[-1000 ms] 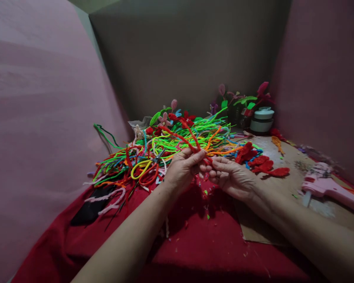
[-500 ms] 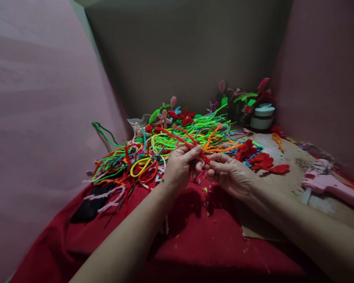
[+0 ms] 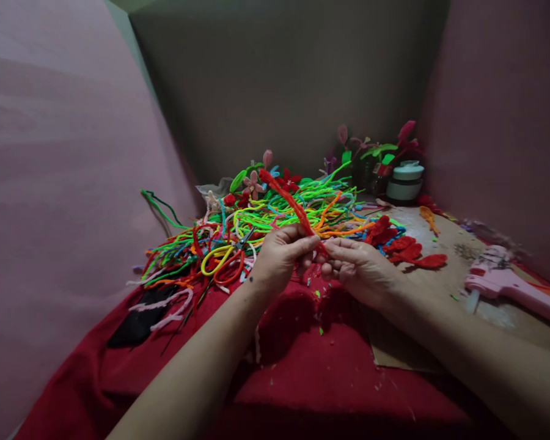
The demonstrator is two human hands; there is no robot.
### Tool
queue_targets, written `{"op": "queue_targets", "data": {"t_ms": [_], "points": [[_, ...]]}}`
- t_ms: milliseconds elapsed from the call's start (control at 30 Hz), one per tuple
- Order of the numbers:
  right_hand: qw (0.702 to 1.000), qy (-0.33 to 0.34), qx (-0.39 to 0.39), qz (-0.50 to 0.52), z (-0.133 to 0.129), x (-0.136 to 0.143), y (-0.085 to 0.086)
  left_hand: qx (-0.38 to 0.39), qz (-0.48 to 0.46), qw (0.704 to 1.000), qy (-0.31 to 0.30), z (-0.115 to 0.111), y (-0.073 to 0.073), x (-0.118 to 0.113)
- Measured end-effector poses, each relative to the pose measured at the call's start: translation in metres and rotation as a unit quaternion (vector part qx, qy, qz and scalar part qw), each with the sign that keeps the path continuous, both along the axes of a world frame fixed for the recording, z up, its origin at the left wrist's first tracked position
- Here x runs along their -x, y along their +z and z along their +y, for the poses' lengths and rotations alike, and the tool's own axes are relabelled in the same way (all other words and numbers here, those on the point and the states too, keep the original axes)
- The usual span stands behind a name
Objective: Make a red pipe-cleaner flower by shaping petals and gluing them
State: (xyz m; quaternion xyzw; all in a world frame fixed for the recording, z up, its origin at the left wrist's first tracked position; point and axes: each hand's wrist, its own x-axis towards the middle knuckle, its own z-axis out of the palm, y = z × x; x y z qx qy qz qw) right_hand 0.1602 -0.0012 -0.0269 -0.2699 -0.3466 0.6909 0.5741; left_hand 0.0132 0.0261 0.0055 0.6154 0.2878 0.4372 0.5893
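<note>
Pinching left hand [image 3: 282, 256]: thumb and forefinger are pressing together on a red fuzzy stem [image 3: 293, 205]; the other fingers are curling under, partly hidden.
Right hand [image 3: 364, 269]: thumb and forefinger are nipping the stem's lower end, just beside the left fingertips; the rest are folding loosely inward.
Red stem: it is leaning up and away from both hands, its top showing against the pile; its lower end is hiding among the fingertips, and whether one strand or two are running there, I cannot tell.
Pile of coloured stems [image 3: 261, 217]: it is spreading beyond the left hand, single strands tangling too closely to follow.
Scissors [image 3: 242, 244]: they are lying just left of the left hand, the red handle blending into red stems.
Red petals [image 3: 406, 250]: they are resting beyond the right hand, overlapping.
Glue gun [image 3: 495, 281]: it is lying well right of the right hand, the picture's edge cutting off its handle.
Black flat thing [image 3: 135, 321]: it is sitting left of the left hand, a pale pink stem [image 3: 172, 305] partly covering it.
</note>
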Motion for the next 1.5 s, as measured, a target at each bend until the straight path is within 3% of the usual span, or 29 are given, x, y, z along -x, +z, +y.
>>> {"op": "queue_targets", "data": {"t_ms": [167, 367, 667, 933, 1100, 1233, 1400, 1500], "points": [[0.992, 0.116, 0.039, 0.006, -0.004, -0.002, 0.003, 0.024, -0.007, 1.000, -0.016, 0.006, -0.003, 0.004], [0.987, 0.153, 0.040, 0.039, -0.005, 0.000, 0.003, 0.030, -0.009, 0.999, -0.044, 0.001, -0.005, 0.000], [0.996, 0.077, -0.021, -0.028, -0.004, 0.004, 0.001, 0.030, -0.027, 0.999, -0.008, -0.006, -0.002, -0.005], [0.987, 0.021, -0.099, -0.124, -0.006, 0.002, 0.004, 0.055, -0.047, 0.997, 0.022, -0.004, -0.005, -0.006], [0.974, -0.033, -0.066, -0.215, -0.009, 0.004, 0.005, 0.049, -0.051, 0.997, 0.044, -0.004, -0.008, -0.009], [0.972, -0.031, -0.026, -0.232, -0.010, 0.005, 0.005, 0.089, -0.082, 0.990, 0.069, 0.000, -0.007, -0.009], [0.969, -0.001, -0.062, -0.238, -0.008, 0.004, 0.002, 0.127, -0.098, 0.984, 0.075, 0.004, -0.004, -0.005], [0.970, -0.018, -0.074, -0.231, -0.007, 0.002, 0.002, 0.137, -0.105, 0.983, 0.065, 0.004, -0.004, -0.006]]}}
